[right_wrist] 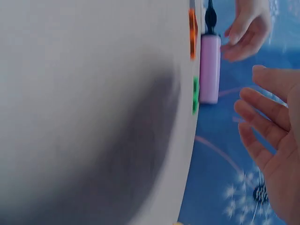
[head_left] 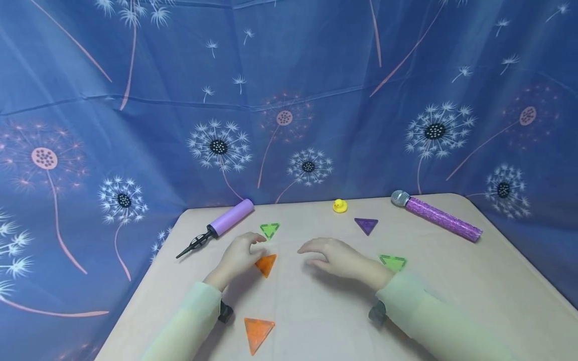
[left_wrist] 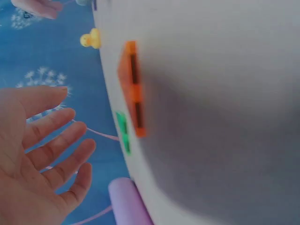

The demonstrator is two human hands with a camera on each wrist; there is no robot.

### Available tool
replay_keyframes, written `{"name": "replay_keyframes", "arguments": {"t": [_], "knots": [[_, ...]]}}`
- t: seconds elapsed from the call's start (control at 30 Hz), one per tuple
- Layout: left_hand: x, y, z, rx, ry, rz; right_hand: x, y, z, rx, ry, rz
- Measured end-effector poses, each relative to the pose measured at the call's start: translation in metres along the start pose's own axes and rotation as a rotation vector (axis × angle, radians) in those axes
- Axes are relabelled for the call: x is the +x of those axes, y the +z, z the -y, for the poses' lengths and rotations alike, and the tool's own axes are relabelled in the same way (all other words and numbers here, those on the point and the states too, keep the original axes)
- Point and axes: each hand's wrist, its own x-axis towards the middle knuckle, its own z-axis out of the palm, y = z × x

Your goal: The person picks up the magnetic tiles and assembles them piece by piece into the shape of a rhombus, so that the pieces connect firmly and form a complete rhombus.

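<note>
My left hand [head_left: 241,256] hovers above the table beside an orange triangular tile [head_left: 267,264], fingers spread and loosely bent, holding nothing. In the left wrist view that orange tile [left_wrist: 132,89] lies flat, apart from the left hand [left_wrist: 47,154]. A green triangular tile [head_left: 270,230] lies just beyond the fingertips. My right hand [head_left: 336,256] is raised over the middle of the table, its relaxed fingers pointing left with nothing in them. Near the right wrist lies another green triangular tile [head_left: 393,262], partly covered by the sleeve. A second orange triangular tile [head_left: 258,335] lies near the front.
A purple hand pump [head_left: 231,218] with a black nozzle lies at the back left. Along the back are a yellow rubber duck [head_left: 340,206], a purple triangular tile [head_left: 366,225] and a glittery purple toy microphone [head_left: 442,218]. A blue dandelion-print cloth [head_left: 316,65] hangs behind the table.
</note>
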Motion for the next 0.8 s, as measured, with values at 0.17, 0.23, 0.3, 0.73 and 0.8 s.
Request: {"name": "replay_keyframes", "arguments": {"t": [0.17, 0.23, 0.3, 0.73, 0.8], "knots": [[-0.004, 0.005, 0.014, -0.030, -0.004, 0.006, 0.006, 0.013, 0.021, -0.031, -0.059, 0.107], [-0.005, 0.006, 0.020, -0.025, -0.001, 0.031, 0.007, 0.019, 0.028, -0.052, -0.092, 0.141], [-0.005, 0.008, 0.025, -0.013, 0.014, 0.067, 0.008, 0.024, 0.034, -0.070, -0.128, 0.178], [-0.006, 0.010, 0.034, 0.036, 0.136, 0.187, 0.010, 0.052, 0.069, -0.088, -0.478, 0.354], [-0.007, 0.010, 0.033, 0.039, 0.135, 0.194, 0.011, 0.053, 0.072, -0.079, -0.474, 0.395]]}}
